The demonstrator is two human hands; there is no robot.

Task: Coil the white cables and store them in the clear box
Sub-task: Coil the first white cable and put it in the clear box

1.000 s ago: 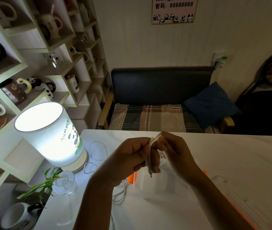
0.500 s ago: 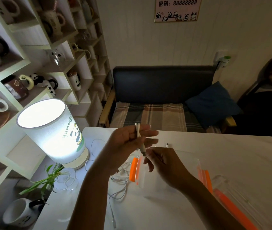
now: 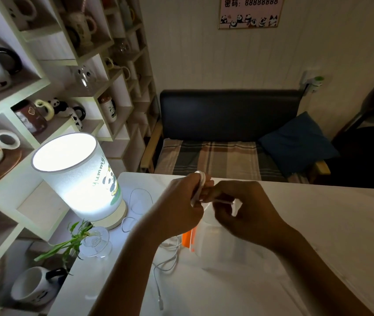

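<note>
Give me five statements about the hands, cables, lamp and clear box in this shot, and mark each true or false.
1. The left hand holds a folded bundle of white cable. True.
2. The table lamp is switched off. False: its shade glows brightly.
3. A second white cable lies loose on the table, below the left forearm. True.
4. The clear box is held in the air by the right hand. False: it sits on the table under the hands.
5. The right hand rests flat on the table. False: it is raised, pinching the cable's free end.
</note>
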